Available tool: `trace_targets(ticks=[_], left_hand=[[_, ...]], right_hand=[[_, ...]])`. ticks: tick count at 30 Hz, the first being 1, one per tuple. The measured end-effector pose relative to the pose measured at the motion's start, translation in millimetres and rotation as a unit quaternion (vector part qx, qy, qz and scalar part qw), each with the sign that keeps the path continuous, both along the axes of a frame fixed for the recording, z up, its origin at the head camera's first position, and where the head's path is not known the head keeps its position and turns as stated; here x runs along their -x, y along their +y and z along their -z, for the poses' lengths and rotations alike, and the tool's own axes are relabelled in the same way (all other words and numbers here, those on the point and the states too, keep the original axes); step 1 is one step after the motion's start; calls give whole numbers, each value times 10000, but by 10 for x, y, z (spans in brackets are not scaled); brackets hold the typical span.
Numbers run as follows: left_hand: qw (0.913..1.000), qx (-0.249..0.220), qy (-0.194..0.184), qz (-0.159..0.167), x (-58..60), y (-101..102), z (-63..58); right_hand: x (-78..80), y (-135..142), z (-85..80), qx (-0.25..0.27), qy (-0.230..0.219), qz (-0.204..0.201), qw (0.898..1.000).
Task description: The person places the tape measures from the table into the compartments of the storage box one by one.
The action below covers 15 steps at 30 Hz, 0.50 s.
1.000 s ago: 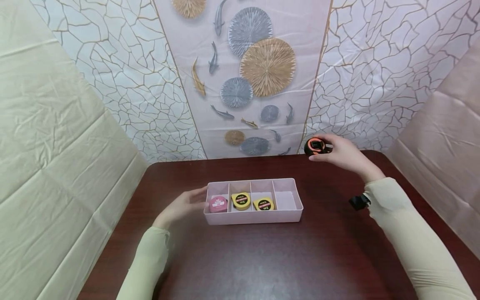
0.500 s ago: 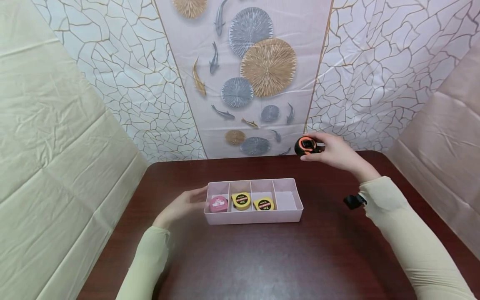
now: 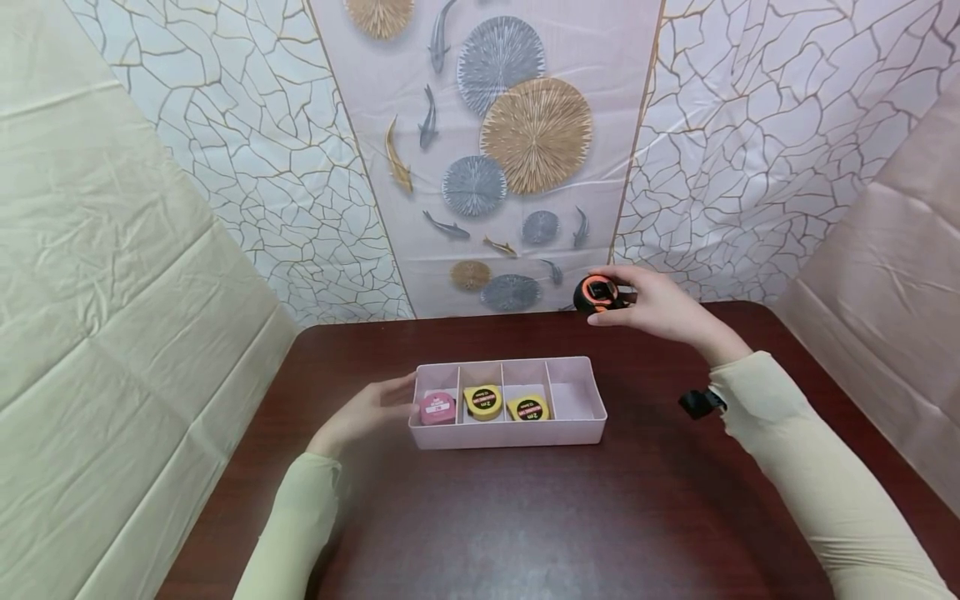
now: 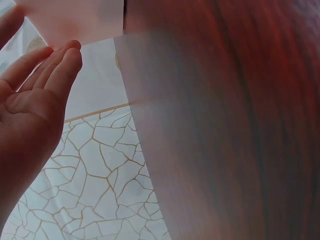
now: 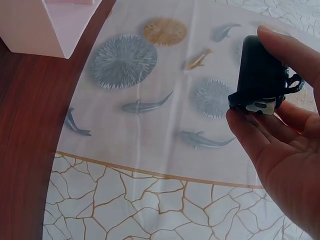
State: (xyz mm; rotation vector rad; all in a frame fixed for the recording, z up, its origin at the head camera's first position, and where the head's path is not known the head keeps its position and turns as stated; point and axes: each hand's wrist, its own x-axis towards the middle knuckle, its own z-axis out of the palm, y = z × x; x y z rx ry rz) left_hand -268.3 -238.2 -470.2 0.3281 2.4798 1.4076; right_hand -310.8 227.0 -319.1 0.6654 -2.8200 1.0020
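My right hand (image 3: 663, 308) holds a black and orange tape measure (image 3: 598, 293) in the air, above and behind the right end of the pale pink divided box (image 3: 517, 436). In the right wrist view, thumb and fingers pinch the tape measure (image 5: 260, 72); its dark cord loop and metal end tab show. At the box's left end rests my left hand (image 3: 363, 417), its fingers nearly straight against the wall, as the left wrist view shows too. From left to right, three compartments hold a pink tape measure (image 3: 437, 407), a yellow one and another yellow one; the rightmost compartment is bare.
The box stands on a dark red-brown wooden table (image 3: 480, 517). A patterned cloth backdrop (image 3: 536, 133) hangs behind the table's far edge, with beige cloth (image 3: 135, 333) along both sides. A small black device (image 3: 701, 403) hangs at my right wrist.
My right hand has moved left with the black and orange tape measure, bringing it closer to the box. My left hand and the box have stayed in place.
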Motion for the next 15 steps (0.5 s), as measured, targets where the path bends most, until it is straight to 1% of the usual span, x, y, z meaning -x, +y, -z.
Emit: trace_targets(ticks=[3, 7, 11, 15], left_hand=[[10000, 25, -1, -8, 7, -6, 12], [10000, -60, -26, -29, 7, -4, 27], [9998, -170, -56, -41, 6, 1, 29], [9999, -138, -67, -64, 9, -5, 30]], right_hand=[[-5, -25, 3, 49, 15, -83, 10000], [13, -40, 35, 113, 93, -178, 9997], [11, -59, 55, 7, 154, -208, 9997], [-2, -85, 73, -112, 198, -214, 9995]])
